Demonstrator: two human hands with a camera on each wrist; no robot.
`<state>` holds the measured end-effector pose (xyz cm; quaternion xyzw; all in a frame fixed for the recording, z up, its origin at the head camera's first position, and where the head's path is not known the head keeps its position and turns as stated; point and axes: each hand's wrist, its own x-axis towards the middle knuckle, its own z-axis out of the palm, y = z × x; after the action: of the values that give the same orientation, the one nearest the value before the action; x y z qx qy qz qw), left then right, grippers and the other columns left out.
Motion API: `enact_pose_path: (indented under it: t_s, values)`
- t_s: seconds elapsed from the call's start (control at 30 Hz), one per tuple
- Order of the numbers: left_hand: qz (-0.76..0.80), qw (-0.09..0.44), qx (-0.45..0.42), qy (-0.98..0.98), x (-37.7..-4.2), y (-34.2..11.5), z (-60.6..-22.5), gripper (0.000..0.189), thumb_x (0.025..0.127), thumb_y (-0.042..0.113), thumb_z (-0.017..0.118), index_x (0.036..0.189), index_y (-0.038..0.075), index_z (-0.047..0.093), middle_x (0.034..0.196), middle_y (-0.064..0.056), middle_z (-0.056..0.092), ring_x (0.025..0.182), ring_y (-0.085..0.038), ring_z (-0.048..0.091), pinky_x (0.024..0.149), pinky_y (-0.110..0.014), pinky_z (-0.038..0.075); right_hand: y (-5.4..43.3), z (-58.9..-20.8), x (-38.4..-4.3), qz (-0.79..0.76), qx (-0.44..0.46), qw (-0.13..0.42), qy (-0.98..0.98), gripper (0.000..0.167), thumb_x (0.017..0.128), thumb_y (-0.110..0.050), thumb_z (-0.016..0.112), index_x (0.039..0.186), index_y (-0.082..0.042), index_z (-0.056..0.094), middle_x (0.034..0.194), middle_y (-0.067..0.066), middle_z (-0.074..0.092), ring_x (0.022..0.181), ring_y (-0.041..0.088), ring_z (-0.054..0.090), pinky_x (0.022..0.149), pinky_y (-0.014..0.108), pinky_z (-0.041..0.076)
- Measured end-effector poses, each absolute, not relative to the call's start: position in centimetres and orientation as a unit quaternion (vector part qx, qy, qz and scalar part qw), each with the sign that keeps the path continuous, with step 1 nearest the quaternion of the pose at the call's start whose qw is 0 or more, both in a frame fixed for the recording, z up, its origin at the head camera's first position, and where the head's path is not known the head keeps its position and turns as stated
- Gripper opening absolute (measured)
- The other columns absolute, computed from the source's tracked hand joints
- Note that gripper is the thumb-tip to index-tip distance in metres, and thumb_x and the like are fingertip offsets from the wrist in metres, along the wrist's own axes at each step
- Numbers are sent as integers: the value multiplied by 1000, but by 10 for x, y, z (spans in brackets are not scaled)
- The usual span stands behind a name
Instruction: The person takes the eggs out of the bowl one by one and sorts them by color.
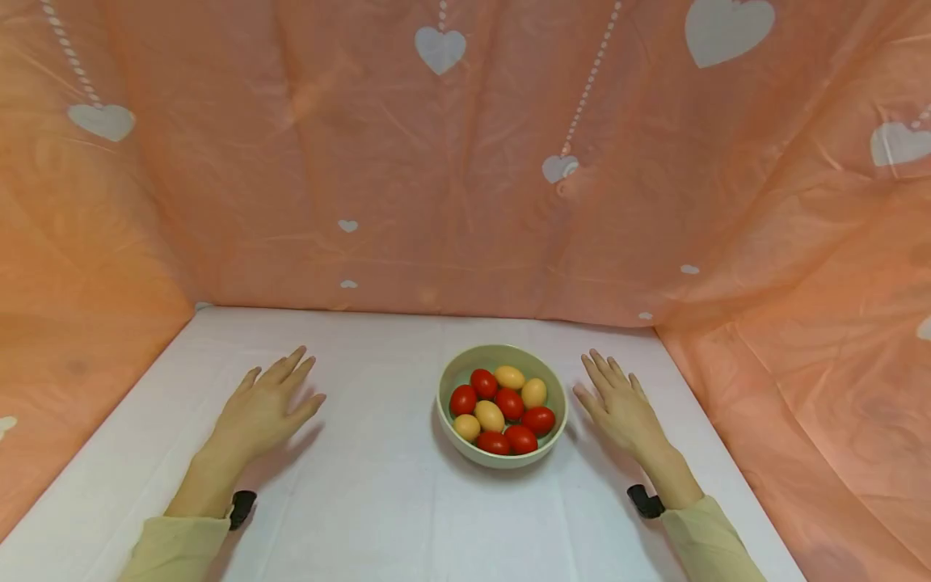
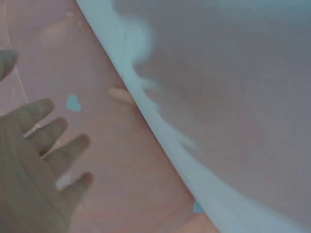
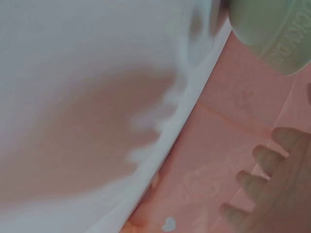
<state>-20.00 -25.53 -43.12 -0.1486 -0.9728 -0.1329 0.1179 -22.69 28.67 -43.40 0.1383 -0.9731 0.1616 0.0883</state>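
A pale green bowl (image 1: 502, 462) stands on the white tabletop, right of the middle in the head view. Inside it lie several red, egg-shaped pieces that look like cherry tomatoes (image 1: 510, 403), mixed with several yellow ones (image 1: 490, 416). My left hand (image 1: 258, 412) is spread over the left part of the table, palm down, well apart from the bowl and holding nothing. On the bowl's other side, my right hand (image 1: 618, 408) has its fingers extended, fingertips a short way from the rim. The right wrist view shows the bowl's side with raised lettering (image 3: 286, 43).
A white cloth (image 1: 364, 501) covers the table. Orange curtains with white hearts (image 1: 451, 202) rise behind it and along both sides. Black wrist straps (image 1: 242, 509) show at the cuffs of light sleeves (image 1: 178, 546). Both hands cast shadows on the cloth.
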Motion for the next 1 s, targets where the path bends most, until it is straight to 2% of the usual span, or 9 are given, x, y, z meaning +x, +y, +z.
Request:
enact_pose_path:
  t_s: [0.1,0.23,0.37,0.57,0.8,1.0]
  values:
    - [-149,166,-183,-957,-204,-246,-434,60,99,34,66,146,-3,55,156,-22,47,132,-49,53,112,-66,35,281,-433,-229,191,175,91,-962,67,109,-42,49,162,-5,33,169,15,28,155,45,20,123,67,12]
    - [-174,218,-221,-934,-208,-231,-439,51,96,23,71,139,-2,62,151,-20,54,122,-49,60,105,-63,44,273,-433,-231,211,219,90,-948,66,108,-38,52,162,-5,32,169,12,29,157,42,19,124,65,12]
    - [-203,245,-246,-915,-213,-217,-439,45,95,18,72,136,1,65,148,-16,58,121,-45,62,100,-61,48,267,-434,-234,219,240,82,-942,67,108,-38,53,162,-5,32,170,11,28,157,41,17,124,64,13]
    - [-259,229,-273,-898,-217,-198,-433,41,98,15,70,138,5,64,144,-9,61,127,-37,61,99,-58,51,264,-438,-240,223,250,56,-940,74,106,-40,56,164,-5,27,171,11,25,158,41,16,124,64,13]
    - [-309,212,-288,-882,-220,-172,-425,39,98,14,71,137,10,64,134,-1,65,109,-21,68,88,-47,57,261,-436,-245,226,263,33,-938,79,104,-44,58,165,-6,25,171,11,25,158,38,15,125,63,13]
    - [-330,186,-312,-871,-225,-149,-415,39,99,16,71,137,13,65,134,2,64,108,-15,66,88,-43,57,261,-436,-246,213,262,32,-941,78,104,-45,58,164,-6,27,170,10,26,158,38,16,125,62,15]
